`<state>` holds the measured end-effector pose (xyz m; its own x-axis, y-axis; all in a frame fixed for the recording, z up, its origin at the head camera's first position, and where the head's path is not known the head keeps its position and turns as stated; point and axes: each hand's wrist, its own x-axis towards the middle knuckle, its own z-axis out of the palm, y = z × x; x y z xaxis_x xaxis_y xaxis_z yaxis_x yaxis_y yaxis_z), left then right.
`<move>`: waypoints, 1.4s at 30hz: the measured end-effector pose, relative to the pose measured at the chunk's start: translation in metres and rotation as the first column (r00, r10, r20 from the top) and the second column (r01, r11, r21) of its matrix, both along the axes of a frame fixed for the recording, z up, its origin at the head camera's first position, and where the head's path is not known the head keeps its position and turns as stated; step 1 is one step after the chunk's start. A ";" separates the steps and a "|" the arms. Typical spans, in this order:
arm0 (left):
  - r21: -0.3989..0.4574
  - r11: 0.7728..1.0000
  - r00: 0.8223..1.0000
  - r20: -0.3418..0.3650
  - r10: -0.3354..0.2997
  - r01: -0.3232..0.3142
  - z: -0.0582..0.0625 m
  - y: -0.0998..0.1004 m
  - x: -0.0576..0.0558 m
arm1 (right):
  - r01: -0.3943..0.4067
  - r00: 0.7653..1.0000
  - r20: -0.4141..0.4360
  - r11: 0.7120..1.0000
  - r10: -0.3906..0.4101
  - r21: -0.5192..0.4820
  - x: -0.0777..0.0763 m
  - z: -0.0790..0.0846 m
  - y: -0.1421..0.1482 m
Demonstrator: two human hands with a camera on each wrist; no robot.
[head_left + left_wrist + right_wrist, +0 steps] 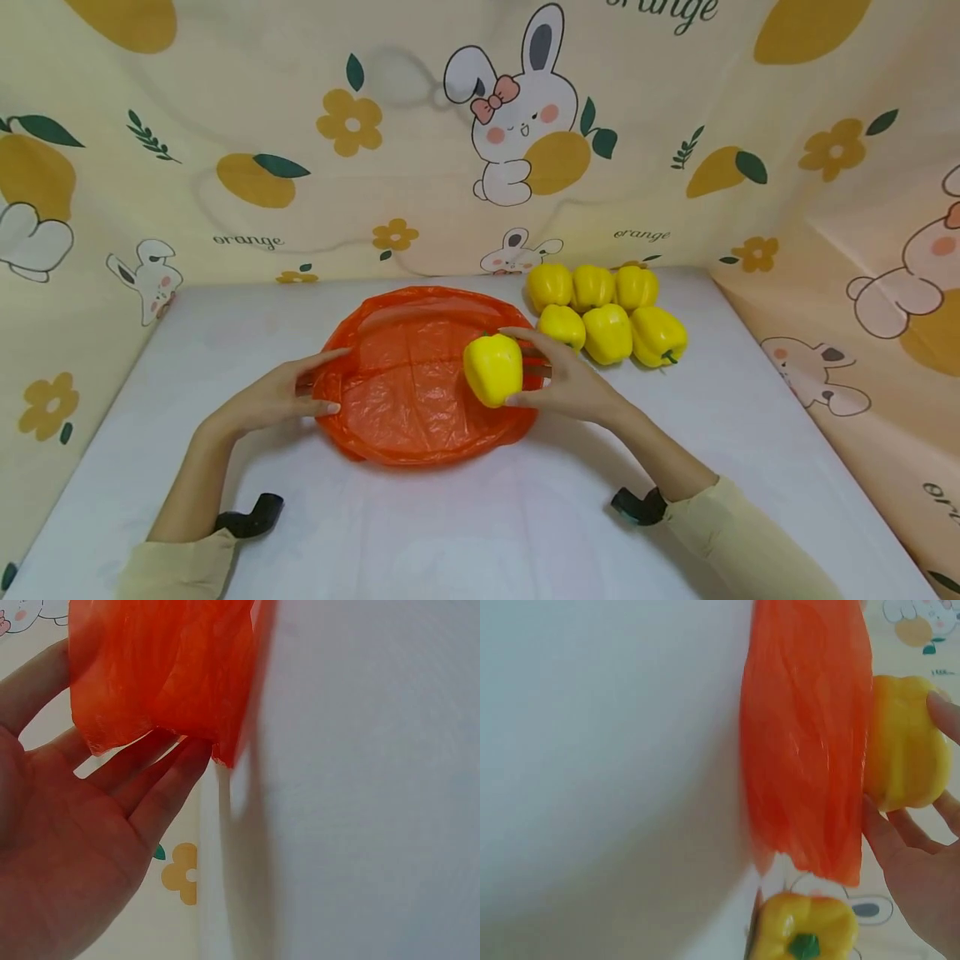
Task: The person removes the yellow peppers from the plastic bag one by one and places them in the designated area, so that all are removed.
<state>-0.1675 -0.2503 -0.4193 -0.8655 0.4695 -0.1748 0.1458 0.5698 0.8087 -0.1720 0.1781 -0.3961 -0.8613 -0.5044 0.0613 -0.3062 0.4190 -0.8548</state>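
Note:
A yellow bell pepper (493, 371) is gripped by my right hand (573, 385), thumb on the near side and fingers round the far side. It hangs over the right part of a red plastic bag (412, 392), which lies spread with its mouth up. In the right wrist view the pepper (907, 746) appears just beyond the bag's rim (810, 735). My left hand (273, 396) touches the bag's left side, its index finger and thumb reaching over the rim. From the left wrist, the fairly straight fingers (161, 769) pass partly behind the hanging red plastic (157, 667).
Several more yellow bell peppers (607, 333) stand in two rows at the back right of the white table (442, 525). A patterned cloth (315, 100) with rabbits and oranges rises behind and at both sides. Black bands with dark pieces (251, 517) sit at the wrists.

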 end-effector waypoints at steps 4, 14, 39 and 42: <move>-0.005 1.000 1.000 -0.007 0.000 0.000 0.002 0.000 0.000 | 0.015 1.000 0.012 0.999 -0.015 -0.030 0.002 0.001 0.012; -0.017 1.000 1.000 -0.019 -0.007 0.007 0.002 0.000 0.000 | 0.038 0.999 -0.022 0.997 -0.040 -0.066 0.010 -0.002 0.044; -0.026 0.999 1.000 -0.008 -0.021 0.021 -0.003 0.000 0.001 | 0.175 0.984 0.042 0.985 -0.175 0.007 0.026 -0.011 0.108; -0.019 1.000 1.000 -0.012 -0.025 0.025 -0.004 -0.001 0.001 | 0.172 0.983 0.060 0.985 -0.173 0.022 0.027 -0.015 0.113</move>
<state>-0.1662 -0.2510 -0.4231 -0.8558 0.4874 -0.1734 0.1698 0.5811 0.7959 -0.1449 0.2910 -0.4107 -0.9374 -0.3484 -0.0015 -0.1753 0.4753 -0.8622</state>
